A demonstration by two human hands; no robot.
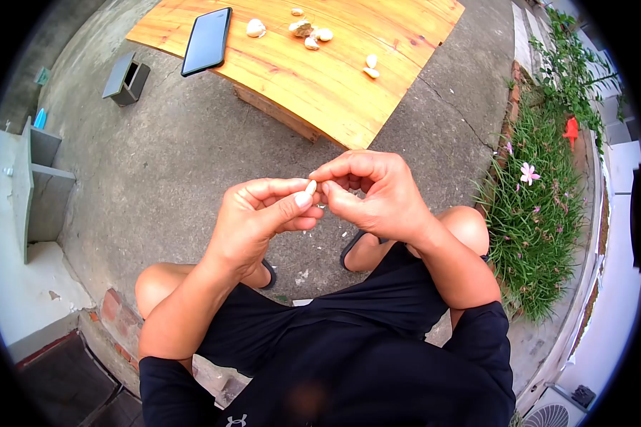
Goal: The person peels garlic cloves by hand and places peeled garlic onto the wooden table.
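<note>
A small pale garlic clove (311,187) is pinched between the thumb and fingers of my left hand (267,210), above the ground between my knees. My right hand (377,193) meets it from the other side, its thumb and forefinger closed at the clove's edge. Whether a strip of skin is between those right fingertips is too small to see. Beyond my hands, on the wooden table (335,92), lie a garlic bulb (256,28), a broken-up garlic cluster (303,29) with loose cloves around it, and two separate cloves (371,72) near the right side.
A dark-framed phone or tablet (206,41) lies at the table's left edge. On the concrete floor stands a grey box-like block (126,80). Grass with pink flowers (528,173) borders the right side, and a fan unit (550,413) sits at the lower right.
</note>
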